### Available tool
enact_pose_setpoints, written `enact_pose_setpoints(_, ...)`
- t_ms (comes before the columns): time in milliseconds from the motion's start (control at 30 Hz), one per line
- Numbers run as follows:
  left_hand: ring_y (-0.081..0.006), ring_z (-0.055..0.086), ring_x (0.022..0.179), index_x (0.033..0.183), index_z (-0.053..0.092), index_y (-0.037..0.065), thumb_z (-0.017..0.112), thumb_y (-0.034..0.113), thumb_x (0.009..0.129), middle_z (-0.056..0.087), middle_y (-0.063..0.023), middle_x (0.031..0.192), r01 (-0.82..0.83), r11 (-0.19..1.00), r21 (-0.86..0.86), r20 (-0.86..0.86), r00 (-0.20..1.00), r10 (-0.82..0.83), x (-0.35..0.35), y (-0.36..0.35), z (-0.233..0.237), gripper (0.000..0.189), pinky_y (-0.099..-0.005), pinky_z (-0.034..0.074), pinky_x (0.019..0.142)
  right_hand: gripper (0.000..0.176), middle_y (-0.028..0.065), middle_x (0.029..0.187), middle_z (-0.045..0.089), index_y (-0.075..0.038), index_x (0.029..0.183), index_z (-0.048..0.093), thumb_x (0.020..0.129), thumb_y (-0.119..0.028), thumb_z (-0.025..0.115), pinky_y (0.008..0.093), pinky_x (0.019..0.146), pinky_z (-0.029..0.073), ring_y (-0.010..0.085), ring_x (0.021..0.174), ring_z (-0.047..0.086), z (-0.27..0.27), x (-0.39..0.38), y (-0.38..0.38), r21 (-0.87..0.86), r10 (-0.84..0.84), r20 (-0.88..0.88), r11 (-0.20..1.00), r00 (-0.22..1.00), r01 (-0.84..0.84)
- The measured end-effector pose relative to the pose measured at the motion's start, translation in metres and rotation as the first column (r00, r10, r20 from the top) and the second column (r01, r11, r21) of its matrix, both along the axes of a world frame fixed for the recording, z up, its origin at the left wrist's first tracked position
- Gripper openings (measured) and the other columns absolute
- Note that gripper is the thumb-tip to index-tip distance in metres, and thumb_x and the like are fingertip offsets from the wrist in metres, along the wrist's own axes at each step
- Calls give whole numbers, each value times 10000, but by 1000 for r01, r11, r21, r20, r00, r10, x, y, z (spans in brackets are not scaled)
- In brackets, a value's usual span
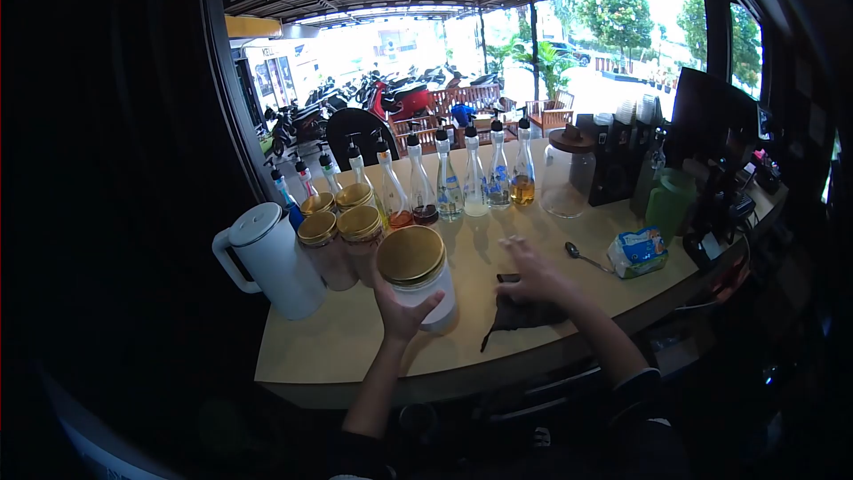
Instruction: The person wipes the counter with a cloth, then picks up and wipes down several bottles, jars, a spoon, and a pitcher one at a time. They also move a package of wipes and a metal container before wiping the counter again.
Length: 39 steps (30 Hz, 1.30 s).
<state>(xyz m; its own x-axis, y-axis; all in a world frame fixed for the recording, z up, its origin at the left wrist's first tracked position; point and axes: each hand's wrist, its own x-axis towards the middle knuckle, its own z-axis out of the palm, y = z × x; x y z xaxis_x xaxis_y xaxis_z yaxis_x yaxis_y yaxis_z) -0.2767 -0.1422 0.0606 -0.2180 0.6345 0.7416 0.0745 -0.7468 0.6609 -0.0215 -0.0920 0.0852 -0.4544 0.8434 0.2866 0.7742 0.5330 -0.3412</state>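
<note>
My left hand [402, 313] is wrapped around the near side of a large jar [428, 300] with a gold lid and whitish contents. The thumb lies across its front, and the far fingers are hidden behind it. To the right, my right hand [535, 277] hovers with fingers spread, just over a black cloth [524, 315] lying crumpled on the counter. Nothing shows in that hand. Several smaller gold-lidded jars [360, 222] stand grouped behind and left of the large one.
A white pitcher [277, 258] stands at the left end of the counter [355, 360]. Pump bottles [449, 182] line the back edge. A wood-lidded glass jar [567, 180], a spoon [586, 258], a tissue pack [638, 252] and a green jug [671, 200] are on the right.
</note>
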Motion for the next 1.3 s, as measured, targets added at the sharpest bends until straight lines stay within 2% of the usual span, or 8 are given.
enact_pose_setpoints(100,-286,479,1191,1365,245,5,872,301,571,433,-178,1269,61,998,-6,12,998,-61,8,4,-7,1054,-409,407,1005,1090,280,1396,317,-13,1436,197,650,-449,814,455,1072,322,396,1292,372,12,-36,-35,-211,292,-371,898,882,-386)
enact_pose_setpoints(200,-285,472,1196,1376,212,9,872,292,571,422,-183,1272,138,986,-89,14,990,-138,11,5,-13,1079,-416,412,1002,1099,279,1338,391,-7,1422,211,619,-424,835,432,1037,365,381,1232,448,-17,-64,-29,-4,368,-491,905,790,-425)
enact_pose_setpoints(433,-291,464,1201,1386,233,24,821,338,672,417,-170,1297,323,932,-164,54,946,-319,-5,19,-35,977,-404,396,1005,975,215,1145,564,22,1301,349,572,-381,856,388,922,455,316,1091,567,-59,-79,-1,-130,238,-633,905,737,-405)
enact_pose_setpoints(567,-290,492,1171,1304,424,-4,633,349,856,511,-168,1234,50,932,-359,-171,978,-118,-33,43,-81,609,-422,364,1008,947,209,1150,555,38,1254,364,545,-316,882,381,928,458,293,1083,567,-66,-79,38,-167,106,-741,927,663,-335)
enact_pose_setpoints(667,-293,523,1109,1155,579,70,641,368,824,567,-132,1156,-369,865,-340,-758,652,-19,-39,39,-83,449,-440,367,952,996,205,1178,532,30,1276,316,527,-281,894,381,946,452,287,1094,559,-43,-85,70,-245,-56,-791,942,609,-231)
enact_pose_setpoints(767,-259,527,1095,1139,588,101,653,360,805,572,-81,1137,-427,878,-216,-847,530,49,-35,38,-83,427,-434,363,940,1022,212,1200,511,23,1280,285,518,-268,901,384,958,448,293,1107,549,-40,-107,100,-118,21,-801,974,598,-193)
enact_pose_setpoints(1100,-234,498,1110,1121,584,110,662,334,784,558,-58,1127,-411,896,-169,-851,519,77,-39,42,-91,412,-413,323,957,963,190,1176,477,25,1254,381,500,-270,902,381,981,409,304,1120,485,-66,-188,176,-64,-53,-747,998,663,8)
enact_pose_setpoints(1300,-231,496,1116,1122,583,106,666,324,784,559,-52,1127,-406,889,-210,-837,544,51,-39,41,-86,411,-404,323,956,932,174,1187,488,33,1262,386,520,-213,893,375,981,411,279,1126,494,-79,-212,189,-80,-11,-814,992,581,-94)
